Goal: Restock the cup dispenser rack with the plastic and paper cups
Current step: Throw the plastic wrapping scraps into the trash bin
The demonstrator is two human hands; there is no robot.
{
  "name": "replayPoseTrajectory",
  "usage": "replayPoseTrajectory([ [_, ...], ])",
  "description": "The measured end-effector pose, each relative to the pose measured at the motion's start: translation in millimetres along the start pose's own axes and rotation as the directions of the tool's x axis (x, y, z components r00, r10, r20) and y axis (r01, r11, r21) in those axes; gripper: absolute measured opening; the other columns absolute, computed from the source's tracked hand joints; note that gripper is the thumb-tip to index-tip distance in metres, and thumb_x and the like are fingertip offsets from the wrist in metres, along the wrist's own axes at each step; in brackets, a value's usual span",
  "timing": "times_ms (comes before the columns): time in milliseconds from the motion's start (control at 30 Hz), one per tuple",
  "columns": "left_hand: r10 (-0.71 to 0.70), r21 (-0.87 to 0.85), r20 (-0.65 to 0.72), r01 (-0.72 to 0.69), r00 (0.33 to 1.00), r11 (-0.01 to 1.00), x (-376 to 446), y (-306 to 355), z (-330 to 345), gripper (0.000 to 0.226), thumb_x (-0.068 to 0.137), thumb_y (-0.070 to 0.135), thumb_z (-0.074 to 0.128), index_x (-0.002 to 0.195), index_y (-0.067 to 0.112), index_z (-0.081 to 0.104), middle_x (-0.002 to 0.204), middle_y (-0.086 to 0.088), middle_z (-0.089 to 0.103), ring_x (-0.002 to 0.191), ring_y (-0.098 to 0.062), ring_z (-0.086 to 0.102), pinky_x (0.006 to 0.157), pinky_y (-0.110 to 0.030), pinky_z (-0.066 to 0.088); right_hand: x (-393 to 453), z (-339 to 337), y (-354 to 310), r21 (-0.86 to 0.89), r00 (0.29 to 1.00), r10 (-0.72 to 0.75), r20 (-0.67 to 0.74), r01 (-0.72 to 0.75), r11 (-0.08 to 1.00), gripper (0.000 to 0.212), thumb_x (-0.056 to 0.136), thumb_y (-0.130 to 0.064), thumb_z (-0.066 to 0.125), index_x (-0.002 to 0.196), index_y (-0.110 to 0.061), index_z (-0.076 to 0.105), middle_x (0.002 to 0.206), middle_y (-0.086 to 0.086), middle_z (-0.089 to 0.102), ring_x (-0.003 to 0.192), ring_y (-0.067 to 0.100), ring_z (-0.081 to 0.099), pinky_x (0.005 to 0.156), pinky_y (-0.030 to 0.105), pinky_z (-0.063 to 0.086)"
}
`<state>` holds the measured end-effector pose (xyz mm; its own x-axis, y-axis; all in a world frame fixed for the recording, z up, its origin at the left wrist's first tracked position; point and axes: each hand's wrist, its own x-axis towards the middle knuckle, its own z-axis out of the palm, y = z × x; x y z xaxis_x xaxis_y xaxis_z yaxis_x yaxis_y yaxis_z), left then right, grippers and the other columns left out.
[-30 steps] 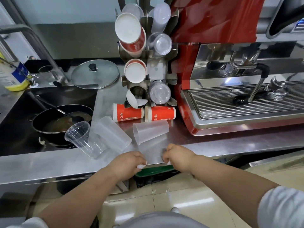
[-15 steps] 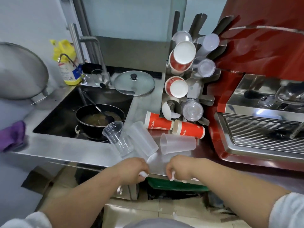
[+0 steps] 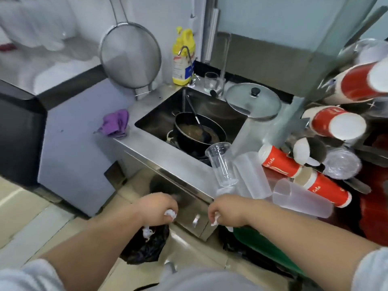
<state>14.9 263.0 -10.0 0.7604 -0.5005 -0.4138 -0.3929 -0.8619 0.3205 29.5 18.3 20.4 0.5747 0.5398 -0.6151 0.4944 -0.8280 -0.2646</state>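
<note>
The cup dispenser rack (image 3: 310, 114) stands at the right edge, with red paper cups (image 3: 336, 124) and clear plastic cups (image 3: 341, 163) poking from its slots. On the steel counter (image 3: 168, 156) in front of it lie two red paper cups (image 3: 279, 160) (image 3: 327, 190), a clear plastic cup (image 3: 220, 162) and two frosted plastic cups (image 3: 252, 175) (image 3: 302, 198). My left hand (image 3: 156, 208) and my right hand (image 3: 227, 211) are below the counter's front edge, each closed on a crumpled white scrap of paper (image 3: 170, 213).
A sink (image 3: 210, 106) holds a black pan with a ladle (image 3: 197, 131). A pot lid (image 3: 253, 100), a yellow bottle (image 3: 182, 57), a strainer (image 3: 130, 57) and a purple cloth (image 3: 115, 122) surround it. A black bin bag (image 3: 147, 242) and a green bin (image 3: 262, 246) sit below.
The view has swung left and down, pushing the rack to the right edge. Both hands have dropped from the counter's edge to below it, over the bins, still clutching the white scraps.
</note>
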Motion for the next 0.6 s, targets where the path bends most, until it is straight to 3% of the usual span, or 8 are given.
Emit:
replayPoseTrajectory([
  [100, -0.087, -0.065, 0.006, 0.087, 0.996, 0.994, -23, -32, 12, 0.027, 0.092, 0.032, 0.058, 0.117, 0.025, 0.067, 0.121, 0.004, 0.062, 0.112, -0.017, 0.058, 0.090, -0.027, 0.044, 28, -5, -22, 0.012, 0.999, -0.042, 0.003, 0.042, 0.999, 0.026, 0.087, -0.016, 0.056, 0.106, -0.028, 0.067, 0.119, 0.003, 0.060, 0.108, 0.021, 0.056, 0.078, 0.026, 0.041],
  [167, -0.144, -0.124, 0.000, 0.143, 0.990, 0.982, -35, -52, 20, 0.027, 0.092, 0.031, 0.059, 0.117, 0.026, 0.067, 0.122, 0.004, 0.060, 0.114, -0.017, 0.057, 0.094, -0.028, 0.045, 46, -7, -36, 0.013, 0.997, -0.078, 0.004, 0.078, 0.997, 0.024, 0.087, -0.016, 0.057, 0.105, -0.027, 0.068, 0.118, 0.002, 0.061, 0.109, 0.021, 0.055, 0.083, 0.027, 0.044],
  [233, -0.183, -0.181, -0.026, 0.176, 0.983, 0.968, -45, -71, 25, 0.027, 0.091, 0.030, 0.060, 0.118, 0.027, 0.067, 0.122, 0.004, 0.059, 0.114, -0.016, 0.056, 0.094, -0.024, 0.043, 64, -7, -49, 0.013, 0.995, -0.099, 0.012, 0.099, 0.995, 0.021, 0.087, -0.019, 0.058, 0.103, -0.029, 0.068, 0.117, 0.000, 0.061, 0.111, 0.020, 0.054, 0.088, 0.030, 0.045],
  [367, -0.257, -0.260, -0.072, 0.231, 0.964, 0.938, -59, -103, 40, 0.029, 0.090, 0.025, 0.063, 0.118, 0.024, 0.068, 0.121, 0.003, 0.060, 0.114, -0.016, 0.056, 0.089, -0.019, 0.037, 97, -8, -74, 0.003, 0.989, -0.141, 0.047, 0.141, 0.990, 0.023, 0.089, -0.019, 0.056, 0.107, -0.029, 0.066, 0.118, -0.001, 0.061, 0.112, 0.019, 0.053, 0.081, 0.025, 0.039],
  [500, -0.351, -0.381, -0.056, 0.305, 0.935, 0.873, -68, -128, 65, 0.027, 0.089, 0.024, 0.065, 0.116, 0.023, 0.070, 0.116, 0.004, 0.060, 0.112, -0.015, 0.056, 0.091, -0.020, 0.040, 132, -7, -93, 0.022, 0.982, -0.177, 0.072, 0.176, 0.984, 0.024, 0.091, -0.020, 0.055, 0.112, -0.026, 0.065, 0.119, 0.000, 0.061, 0.112, 0.018, 0.053, 0.077, 0.020, 0.030],
  [600, -0.386, -0.448, -0.036, 0.330, 0.922, 0.831, -68, -144, 87, 0.023, 0.092, 0.023, 0.064, 0.113, 0.021, 0.071, 0.113, 0.003, 0.061, 0.104, -0.012, 0.056, 0.086, -0.019, 0.039, 162, -3, -101, 0.090, 0.982, -0.163, 0.100, 0.154, 0.984, 0.025, 0.089, -0.020, 0.054, 0.110, -0.027, 0.066, 0.113, -0.002, 0.064, 0.104, 0.017, 0.056, 0.076, 0.021, 0.033],
])
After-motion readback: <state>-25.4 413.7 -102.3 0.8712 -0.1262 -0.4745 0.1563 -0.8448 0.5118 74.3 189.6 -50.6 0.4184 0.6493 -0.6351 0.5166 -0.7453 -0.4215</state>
